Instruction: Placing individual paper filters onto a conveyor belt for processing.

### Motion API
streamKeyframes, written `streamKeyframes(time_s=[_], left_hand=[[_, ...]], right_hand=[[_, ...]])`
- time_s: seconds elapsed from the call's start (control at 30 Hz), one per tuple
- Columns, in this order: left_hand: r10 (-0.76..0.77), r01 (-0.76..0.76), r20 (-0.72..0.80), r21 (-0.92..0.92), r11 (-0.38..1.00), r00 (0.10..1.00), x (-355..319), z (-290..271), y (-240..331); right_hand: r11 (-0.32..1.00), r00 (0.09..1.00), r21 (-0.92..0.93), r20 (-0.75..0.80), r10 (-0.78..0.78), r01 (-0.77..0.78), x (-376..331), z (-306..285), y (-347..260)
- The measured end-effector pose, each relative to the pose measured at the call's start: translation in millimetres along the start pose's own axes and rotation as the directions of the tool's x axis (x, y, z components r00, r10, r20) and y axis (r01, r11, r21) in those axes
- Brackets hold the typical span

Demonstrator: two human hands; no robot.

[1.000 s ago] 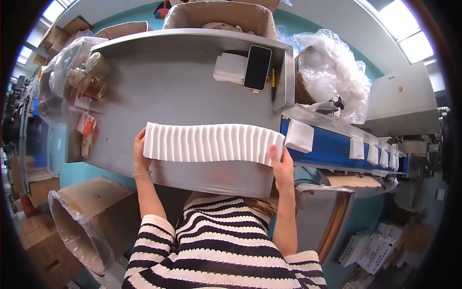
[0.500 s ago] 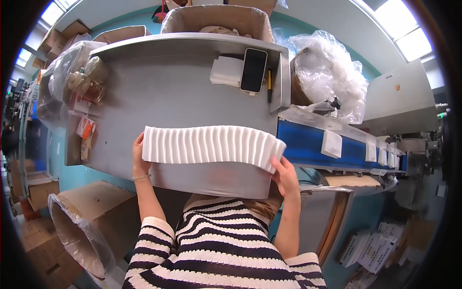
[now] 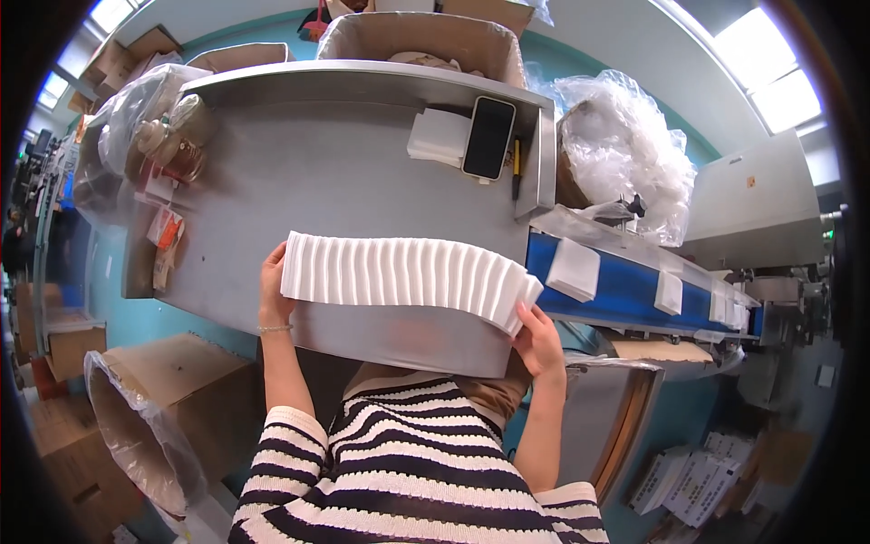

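Head view: my left hand [image 3: 272, 288] and right hand [image 3: 538, 340] press inward on the 2 ends of a long row of white folded pads [image 3: 408, 275], squeezing it between my palms over the near part of the grey metal table [image 3: 299, 163]. Just right, 1 loose pad [image 3: 573, 269] lies on the blue conveyor belt [image 3: 630, 288].

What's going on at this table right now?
A person in a striped top presses a long row of white folded pads between both hands, the left hand at one end and the right hand at the other, over a grey metal table. A phone lies at the far edge, and single pads sit on the blue conveyor belt.
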State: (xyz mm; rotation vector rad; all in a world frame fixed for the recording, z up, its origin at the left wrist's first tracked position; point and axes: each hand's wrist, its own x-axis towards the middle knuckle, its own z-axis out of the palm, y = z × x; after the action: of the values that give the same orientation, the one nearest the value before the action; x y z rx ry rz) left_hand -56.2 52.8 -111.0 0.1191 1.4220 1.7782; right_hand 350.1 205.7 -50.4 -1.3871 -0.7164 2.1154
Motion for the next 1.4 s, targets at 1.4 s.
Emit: streamKeyframes(time_s=[1.4], left_hand=[[0.017, -0.016, 0.007, -0.052, 0.999, 1.000, -12.4, 26.2, -15.3]], right_hand=[[0.980, 0.993, -0.161, 0.003, -0.116, 0.115, 9.2, 27.9, 3.9]])
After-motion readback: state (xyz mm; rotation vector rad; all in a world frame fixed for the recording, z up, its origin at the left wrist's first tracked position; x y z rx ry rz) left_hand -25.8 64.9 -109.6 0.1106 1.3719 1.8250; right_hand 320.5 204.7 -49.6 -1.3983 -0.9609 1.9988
